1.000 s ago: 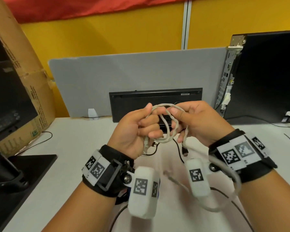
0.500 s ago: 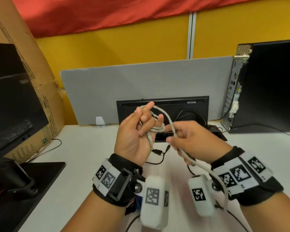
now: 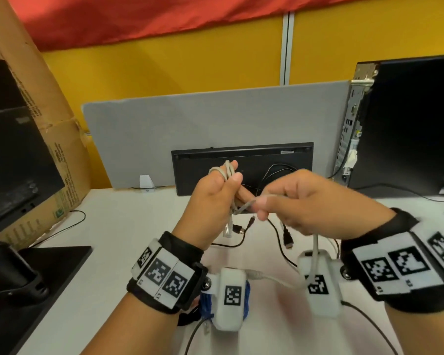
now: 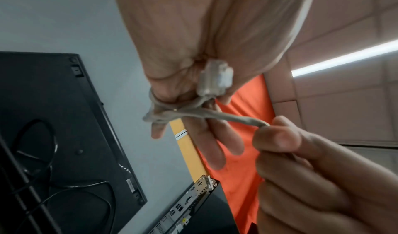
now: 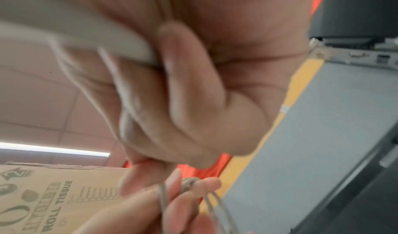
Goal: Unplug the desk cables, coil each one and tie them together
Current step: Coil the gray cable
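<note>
Nearest, the loose tail of the grey cable is hanging under the wrists, its far plug lying low by the left wrist. Above it, the right hand is pinching the cable between thumb and finger and is drawing a short run sideways, almost level. The left hand is holding the coil wound round its raised fingers, with one clear plug dangling at the palm. The cable seems light, springy, perhaps slippery; gripping close to the coil is safest. Behind, black cables are lying by the keyboard.
</note>
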A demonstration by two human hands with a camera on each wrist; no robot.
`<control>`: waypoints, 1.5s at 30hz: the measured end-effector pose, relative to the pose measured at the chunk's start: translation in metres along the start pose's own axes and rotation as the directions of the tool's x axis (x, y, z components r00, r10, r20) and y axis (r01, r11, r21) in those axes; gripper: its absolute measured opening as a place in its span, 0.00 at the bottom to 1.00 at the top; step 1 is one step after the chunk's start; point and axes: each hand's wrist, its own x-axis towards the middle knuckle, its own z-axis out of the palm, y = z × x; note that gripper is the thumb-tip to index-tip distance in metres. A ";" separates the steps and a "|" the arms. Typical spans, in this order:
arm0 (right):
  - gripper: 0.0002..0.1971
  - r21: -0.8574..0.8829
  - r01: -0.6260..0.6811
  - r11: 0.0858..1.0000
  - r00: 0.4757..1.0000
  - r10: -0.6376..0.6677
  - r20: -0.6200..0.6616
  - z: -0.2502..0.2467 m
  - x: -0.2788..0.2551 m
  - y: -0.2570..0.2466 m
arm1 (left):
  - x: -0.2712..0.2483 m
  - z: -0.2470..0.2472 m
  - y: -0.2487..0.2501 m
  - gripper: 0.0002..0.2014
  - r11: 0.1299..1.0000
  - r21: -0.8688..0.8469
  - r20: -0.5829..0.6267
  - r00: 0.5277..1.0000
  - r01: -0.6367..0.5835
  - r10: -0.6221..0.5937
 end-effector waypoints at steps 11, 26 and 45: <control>0.16 0.639 0.223 0.737 0.969 -0.097 -0.226 -0.022 -0.001 0.012 | -0.009 0.011 0.011 0.19 0.974 -0.206 0.208 0.977 0.093 -0.050; 0.04 0.397 0.479 0.783 0.821 -0.240 -0.518 0.002 0.019 0.021 | -0.009 0.013 0.005 0.20 0.819 -0.435 0.473 0.869 0.375 -0.146; 0.30 -0.212 0.288 0.934 0.938 -0.320 -0.136 -0.004 0.008 0.022 | -0.009 0.010 0.003 0.21 0.569 -0.642 0.625 0.781 0.514 0.000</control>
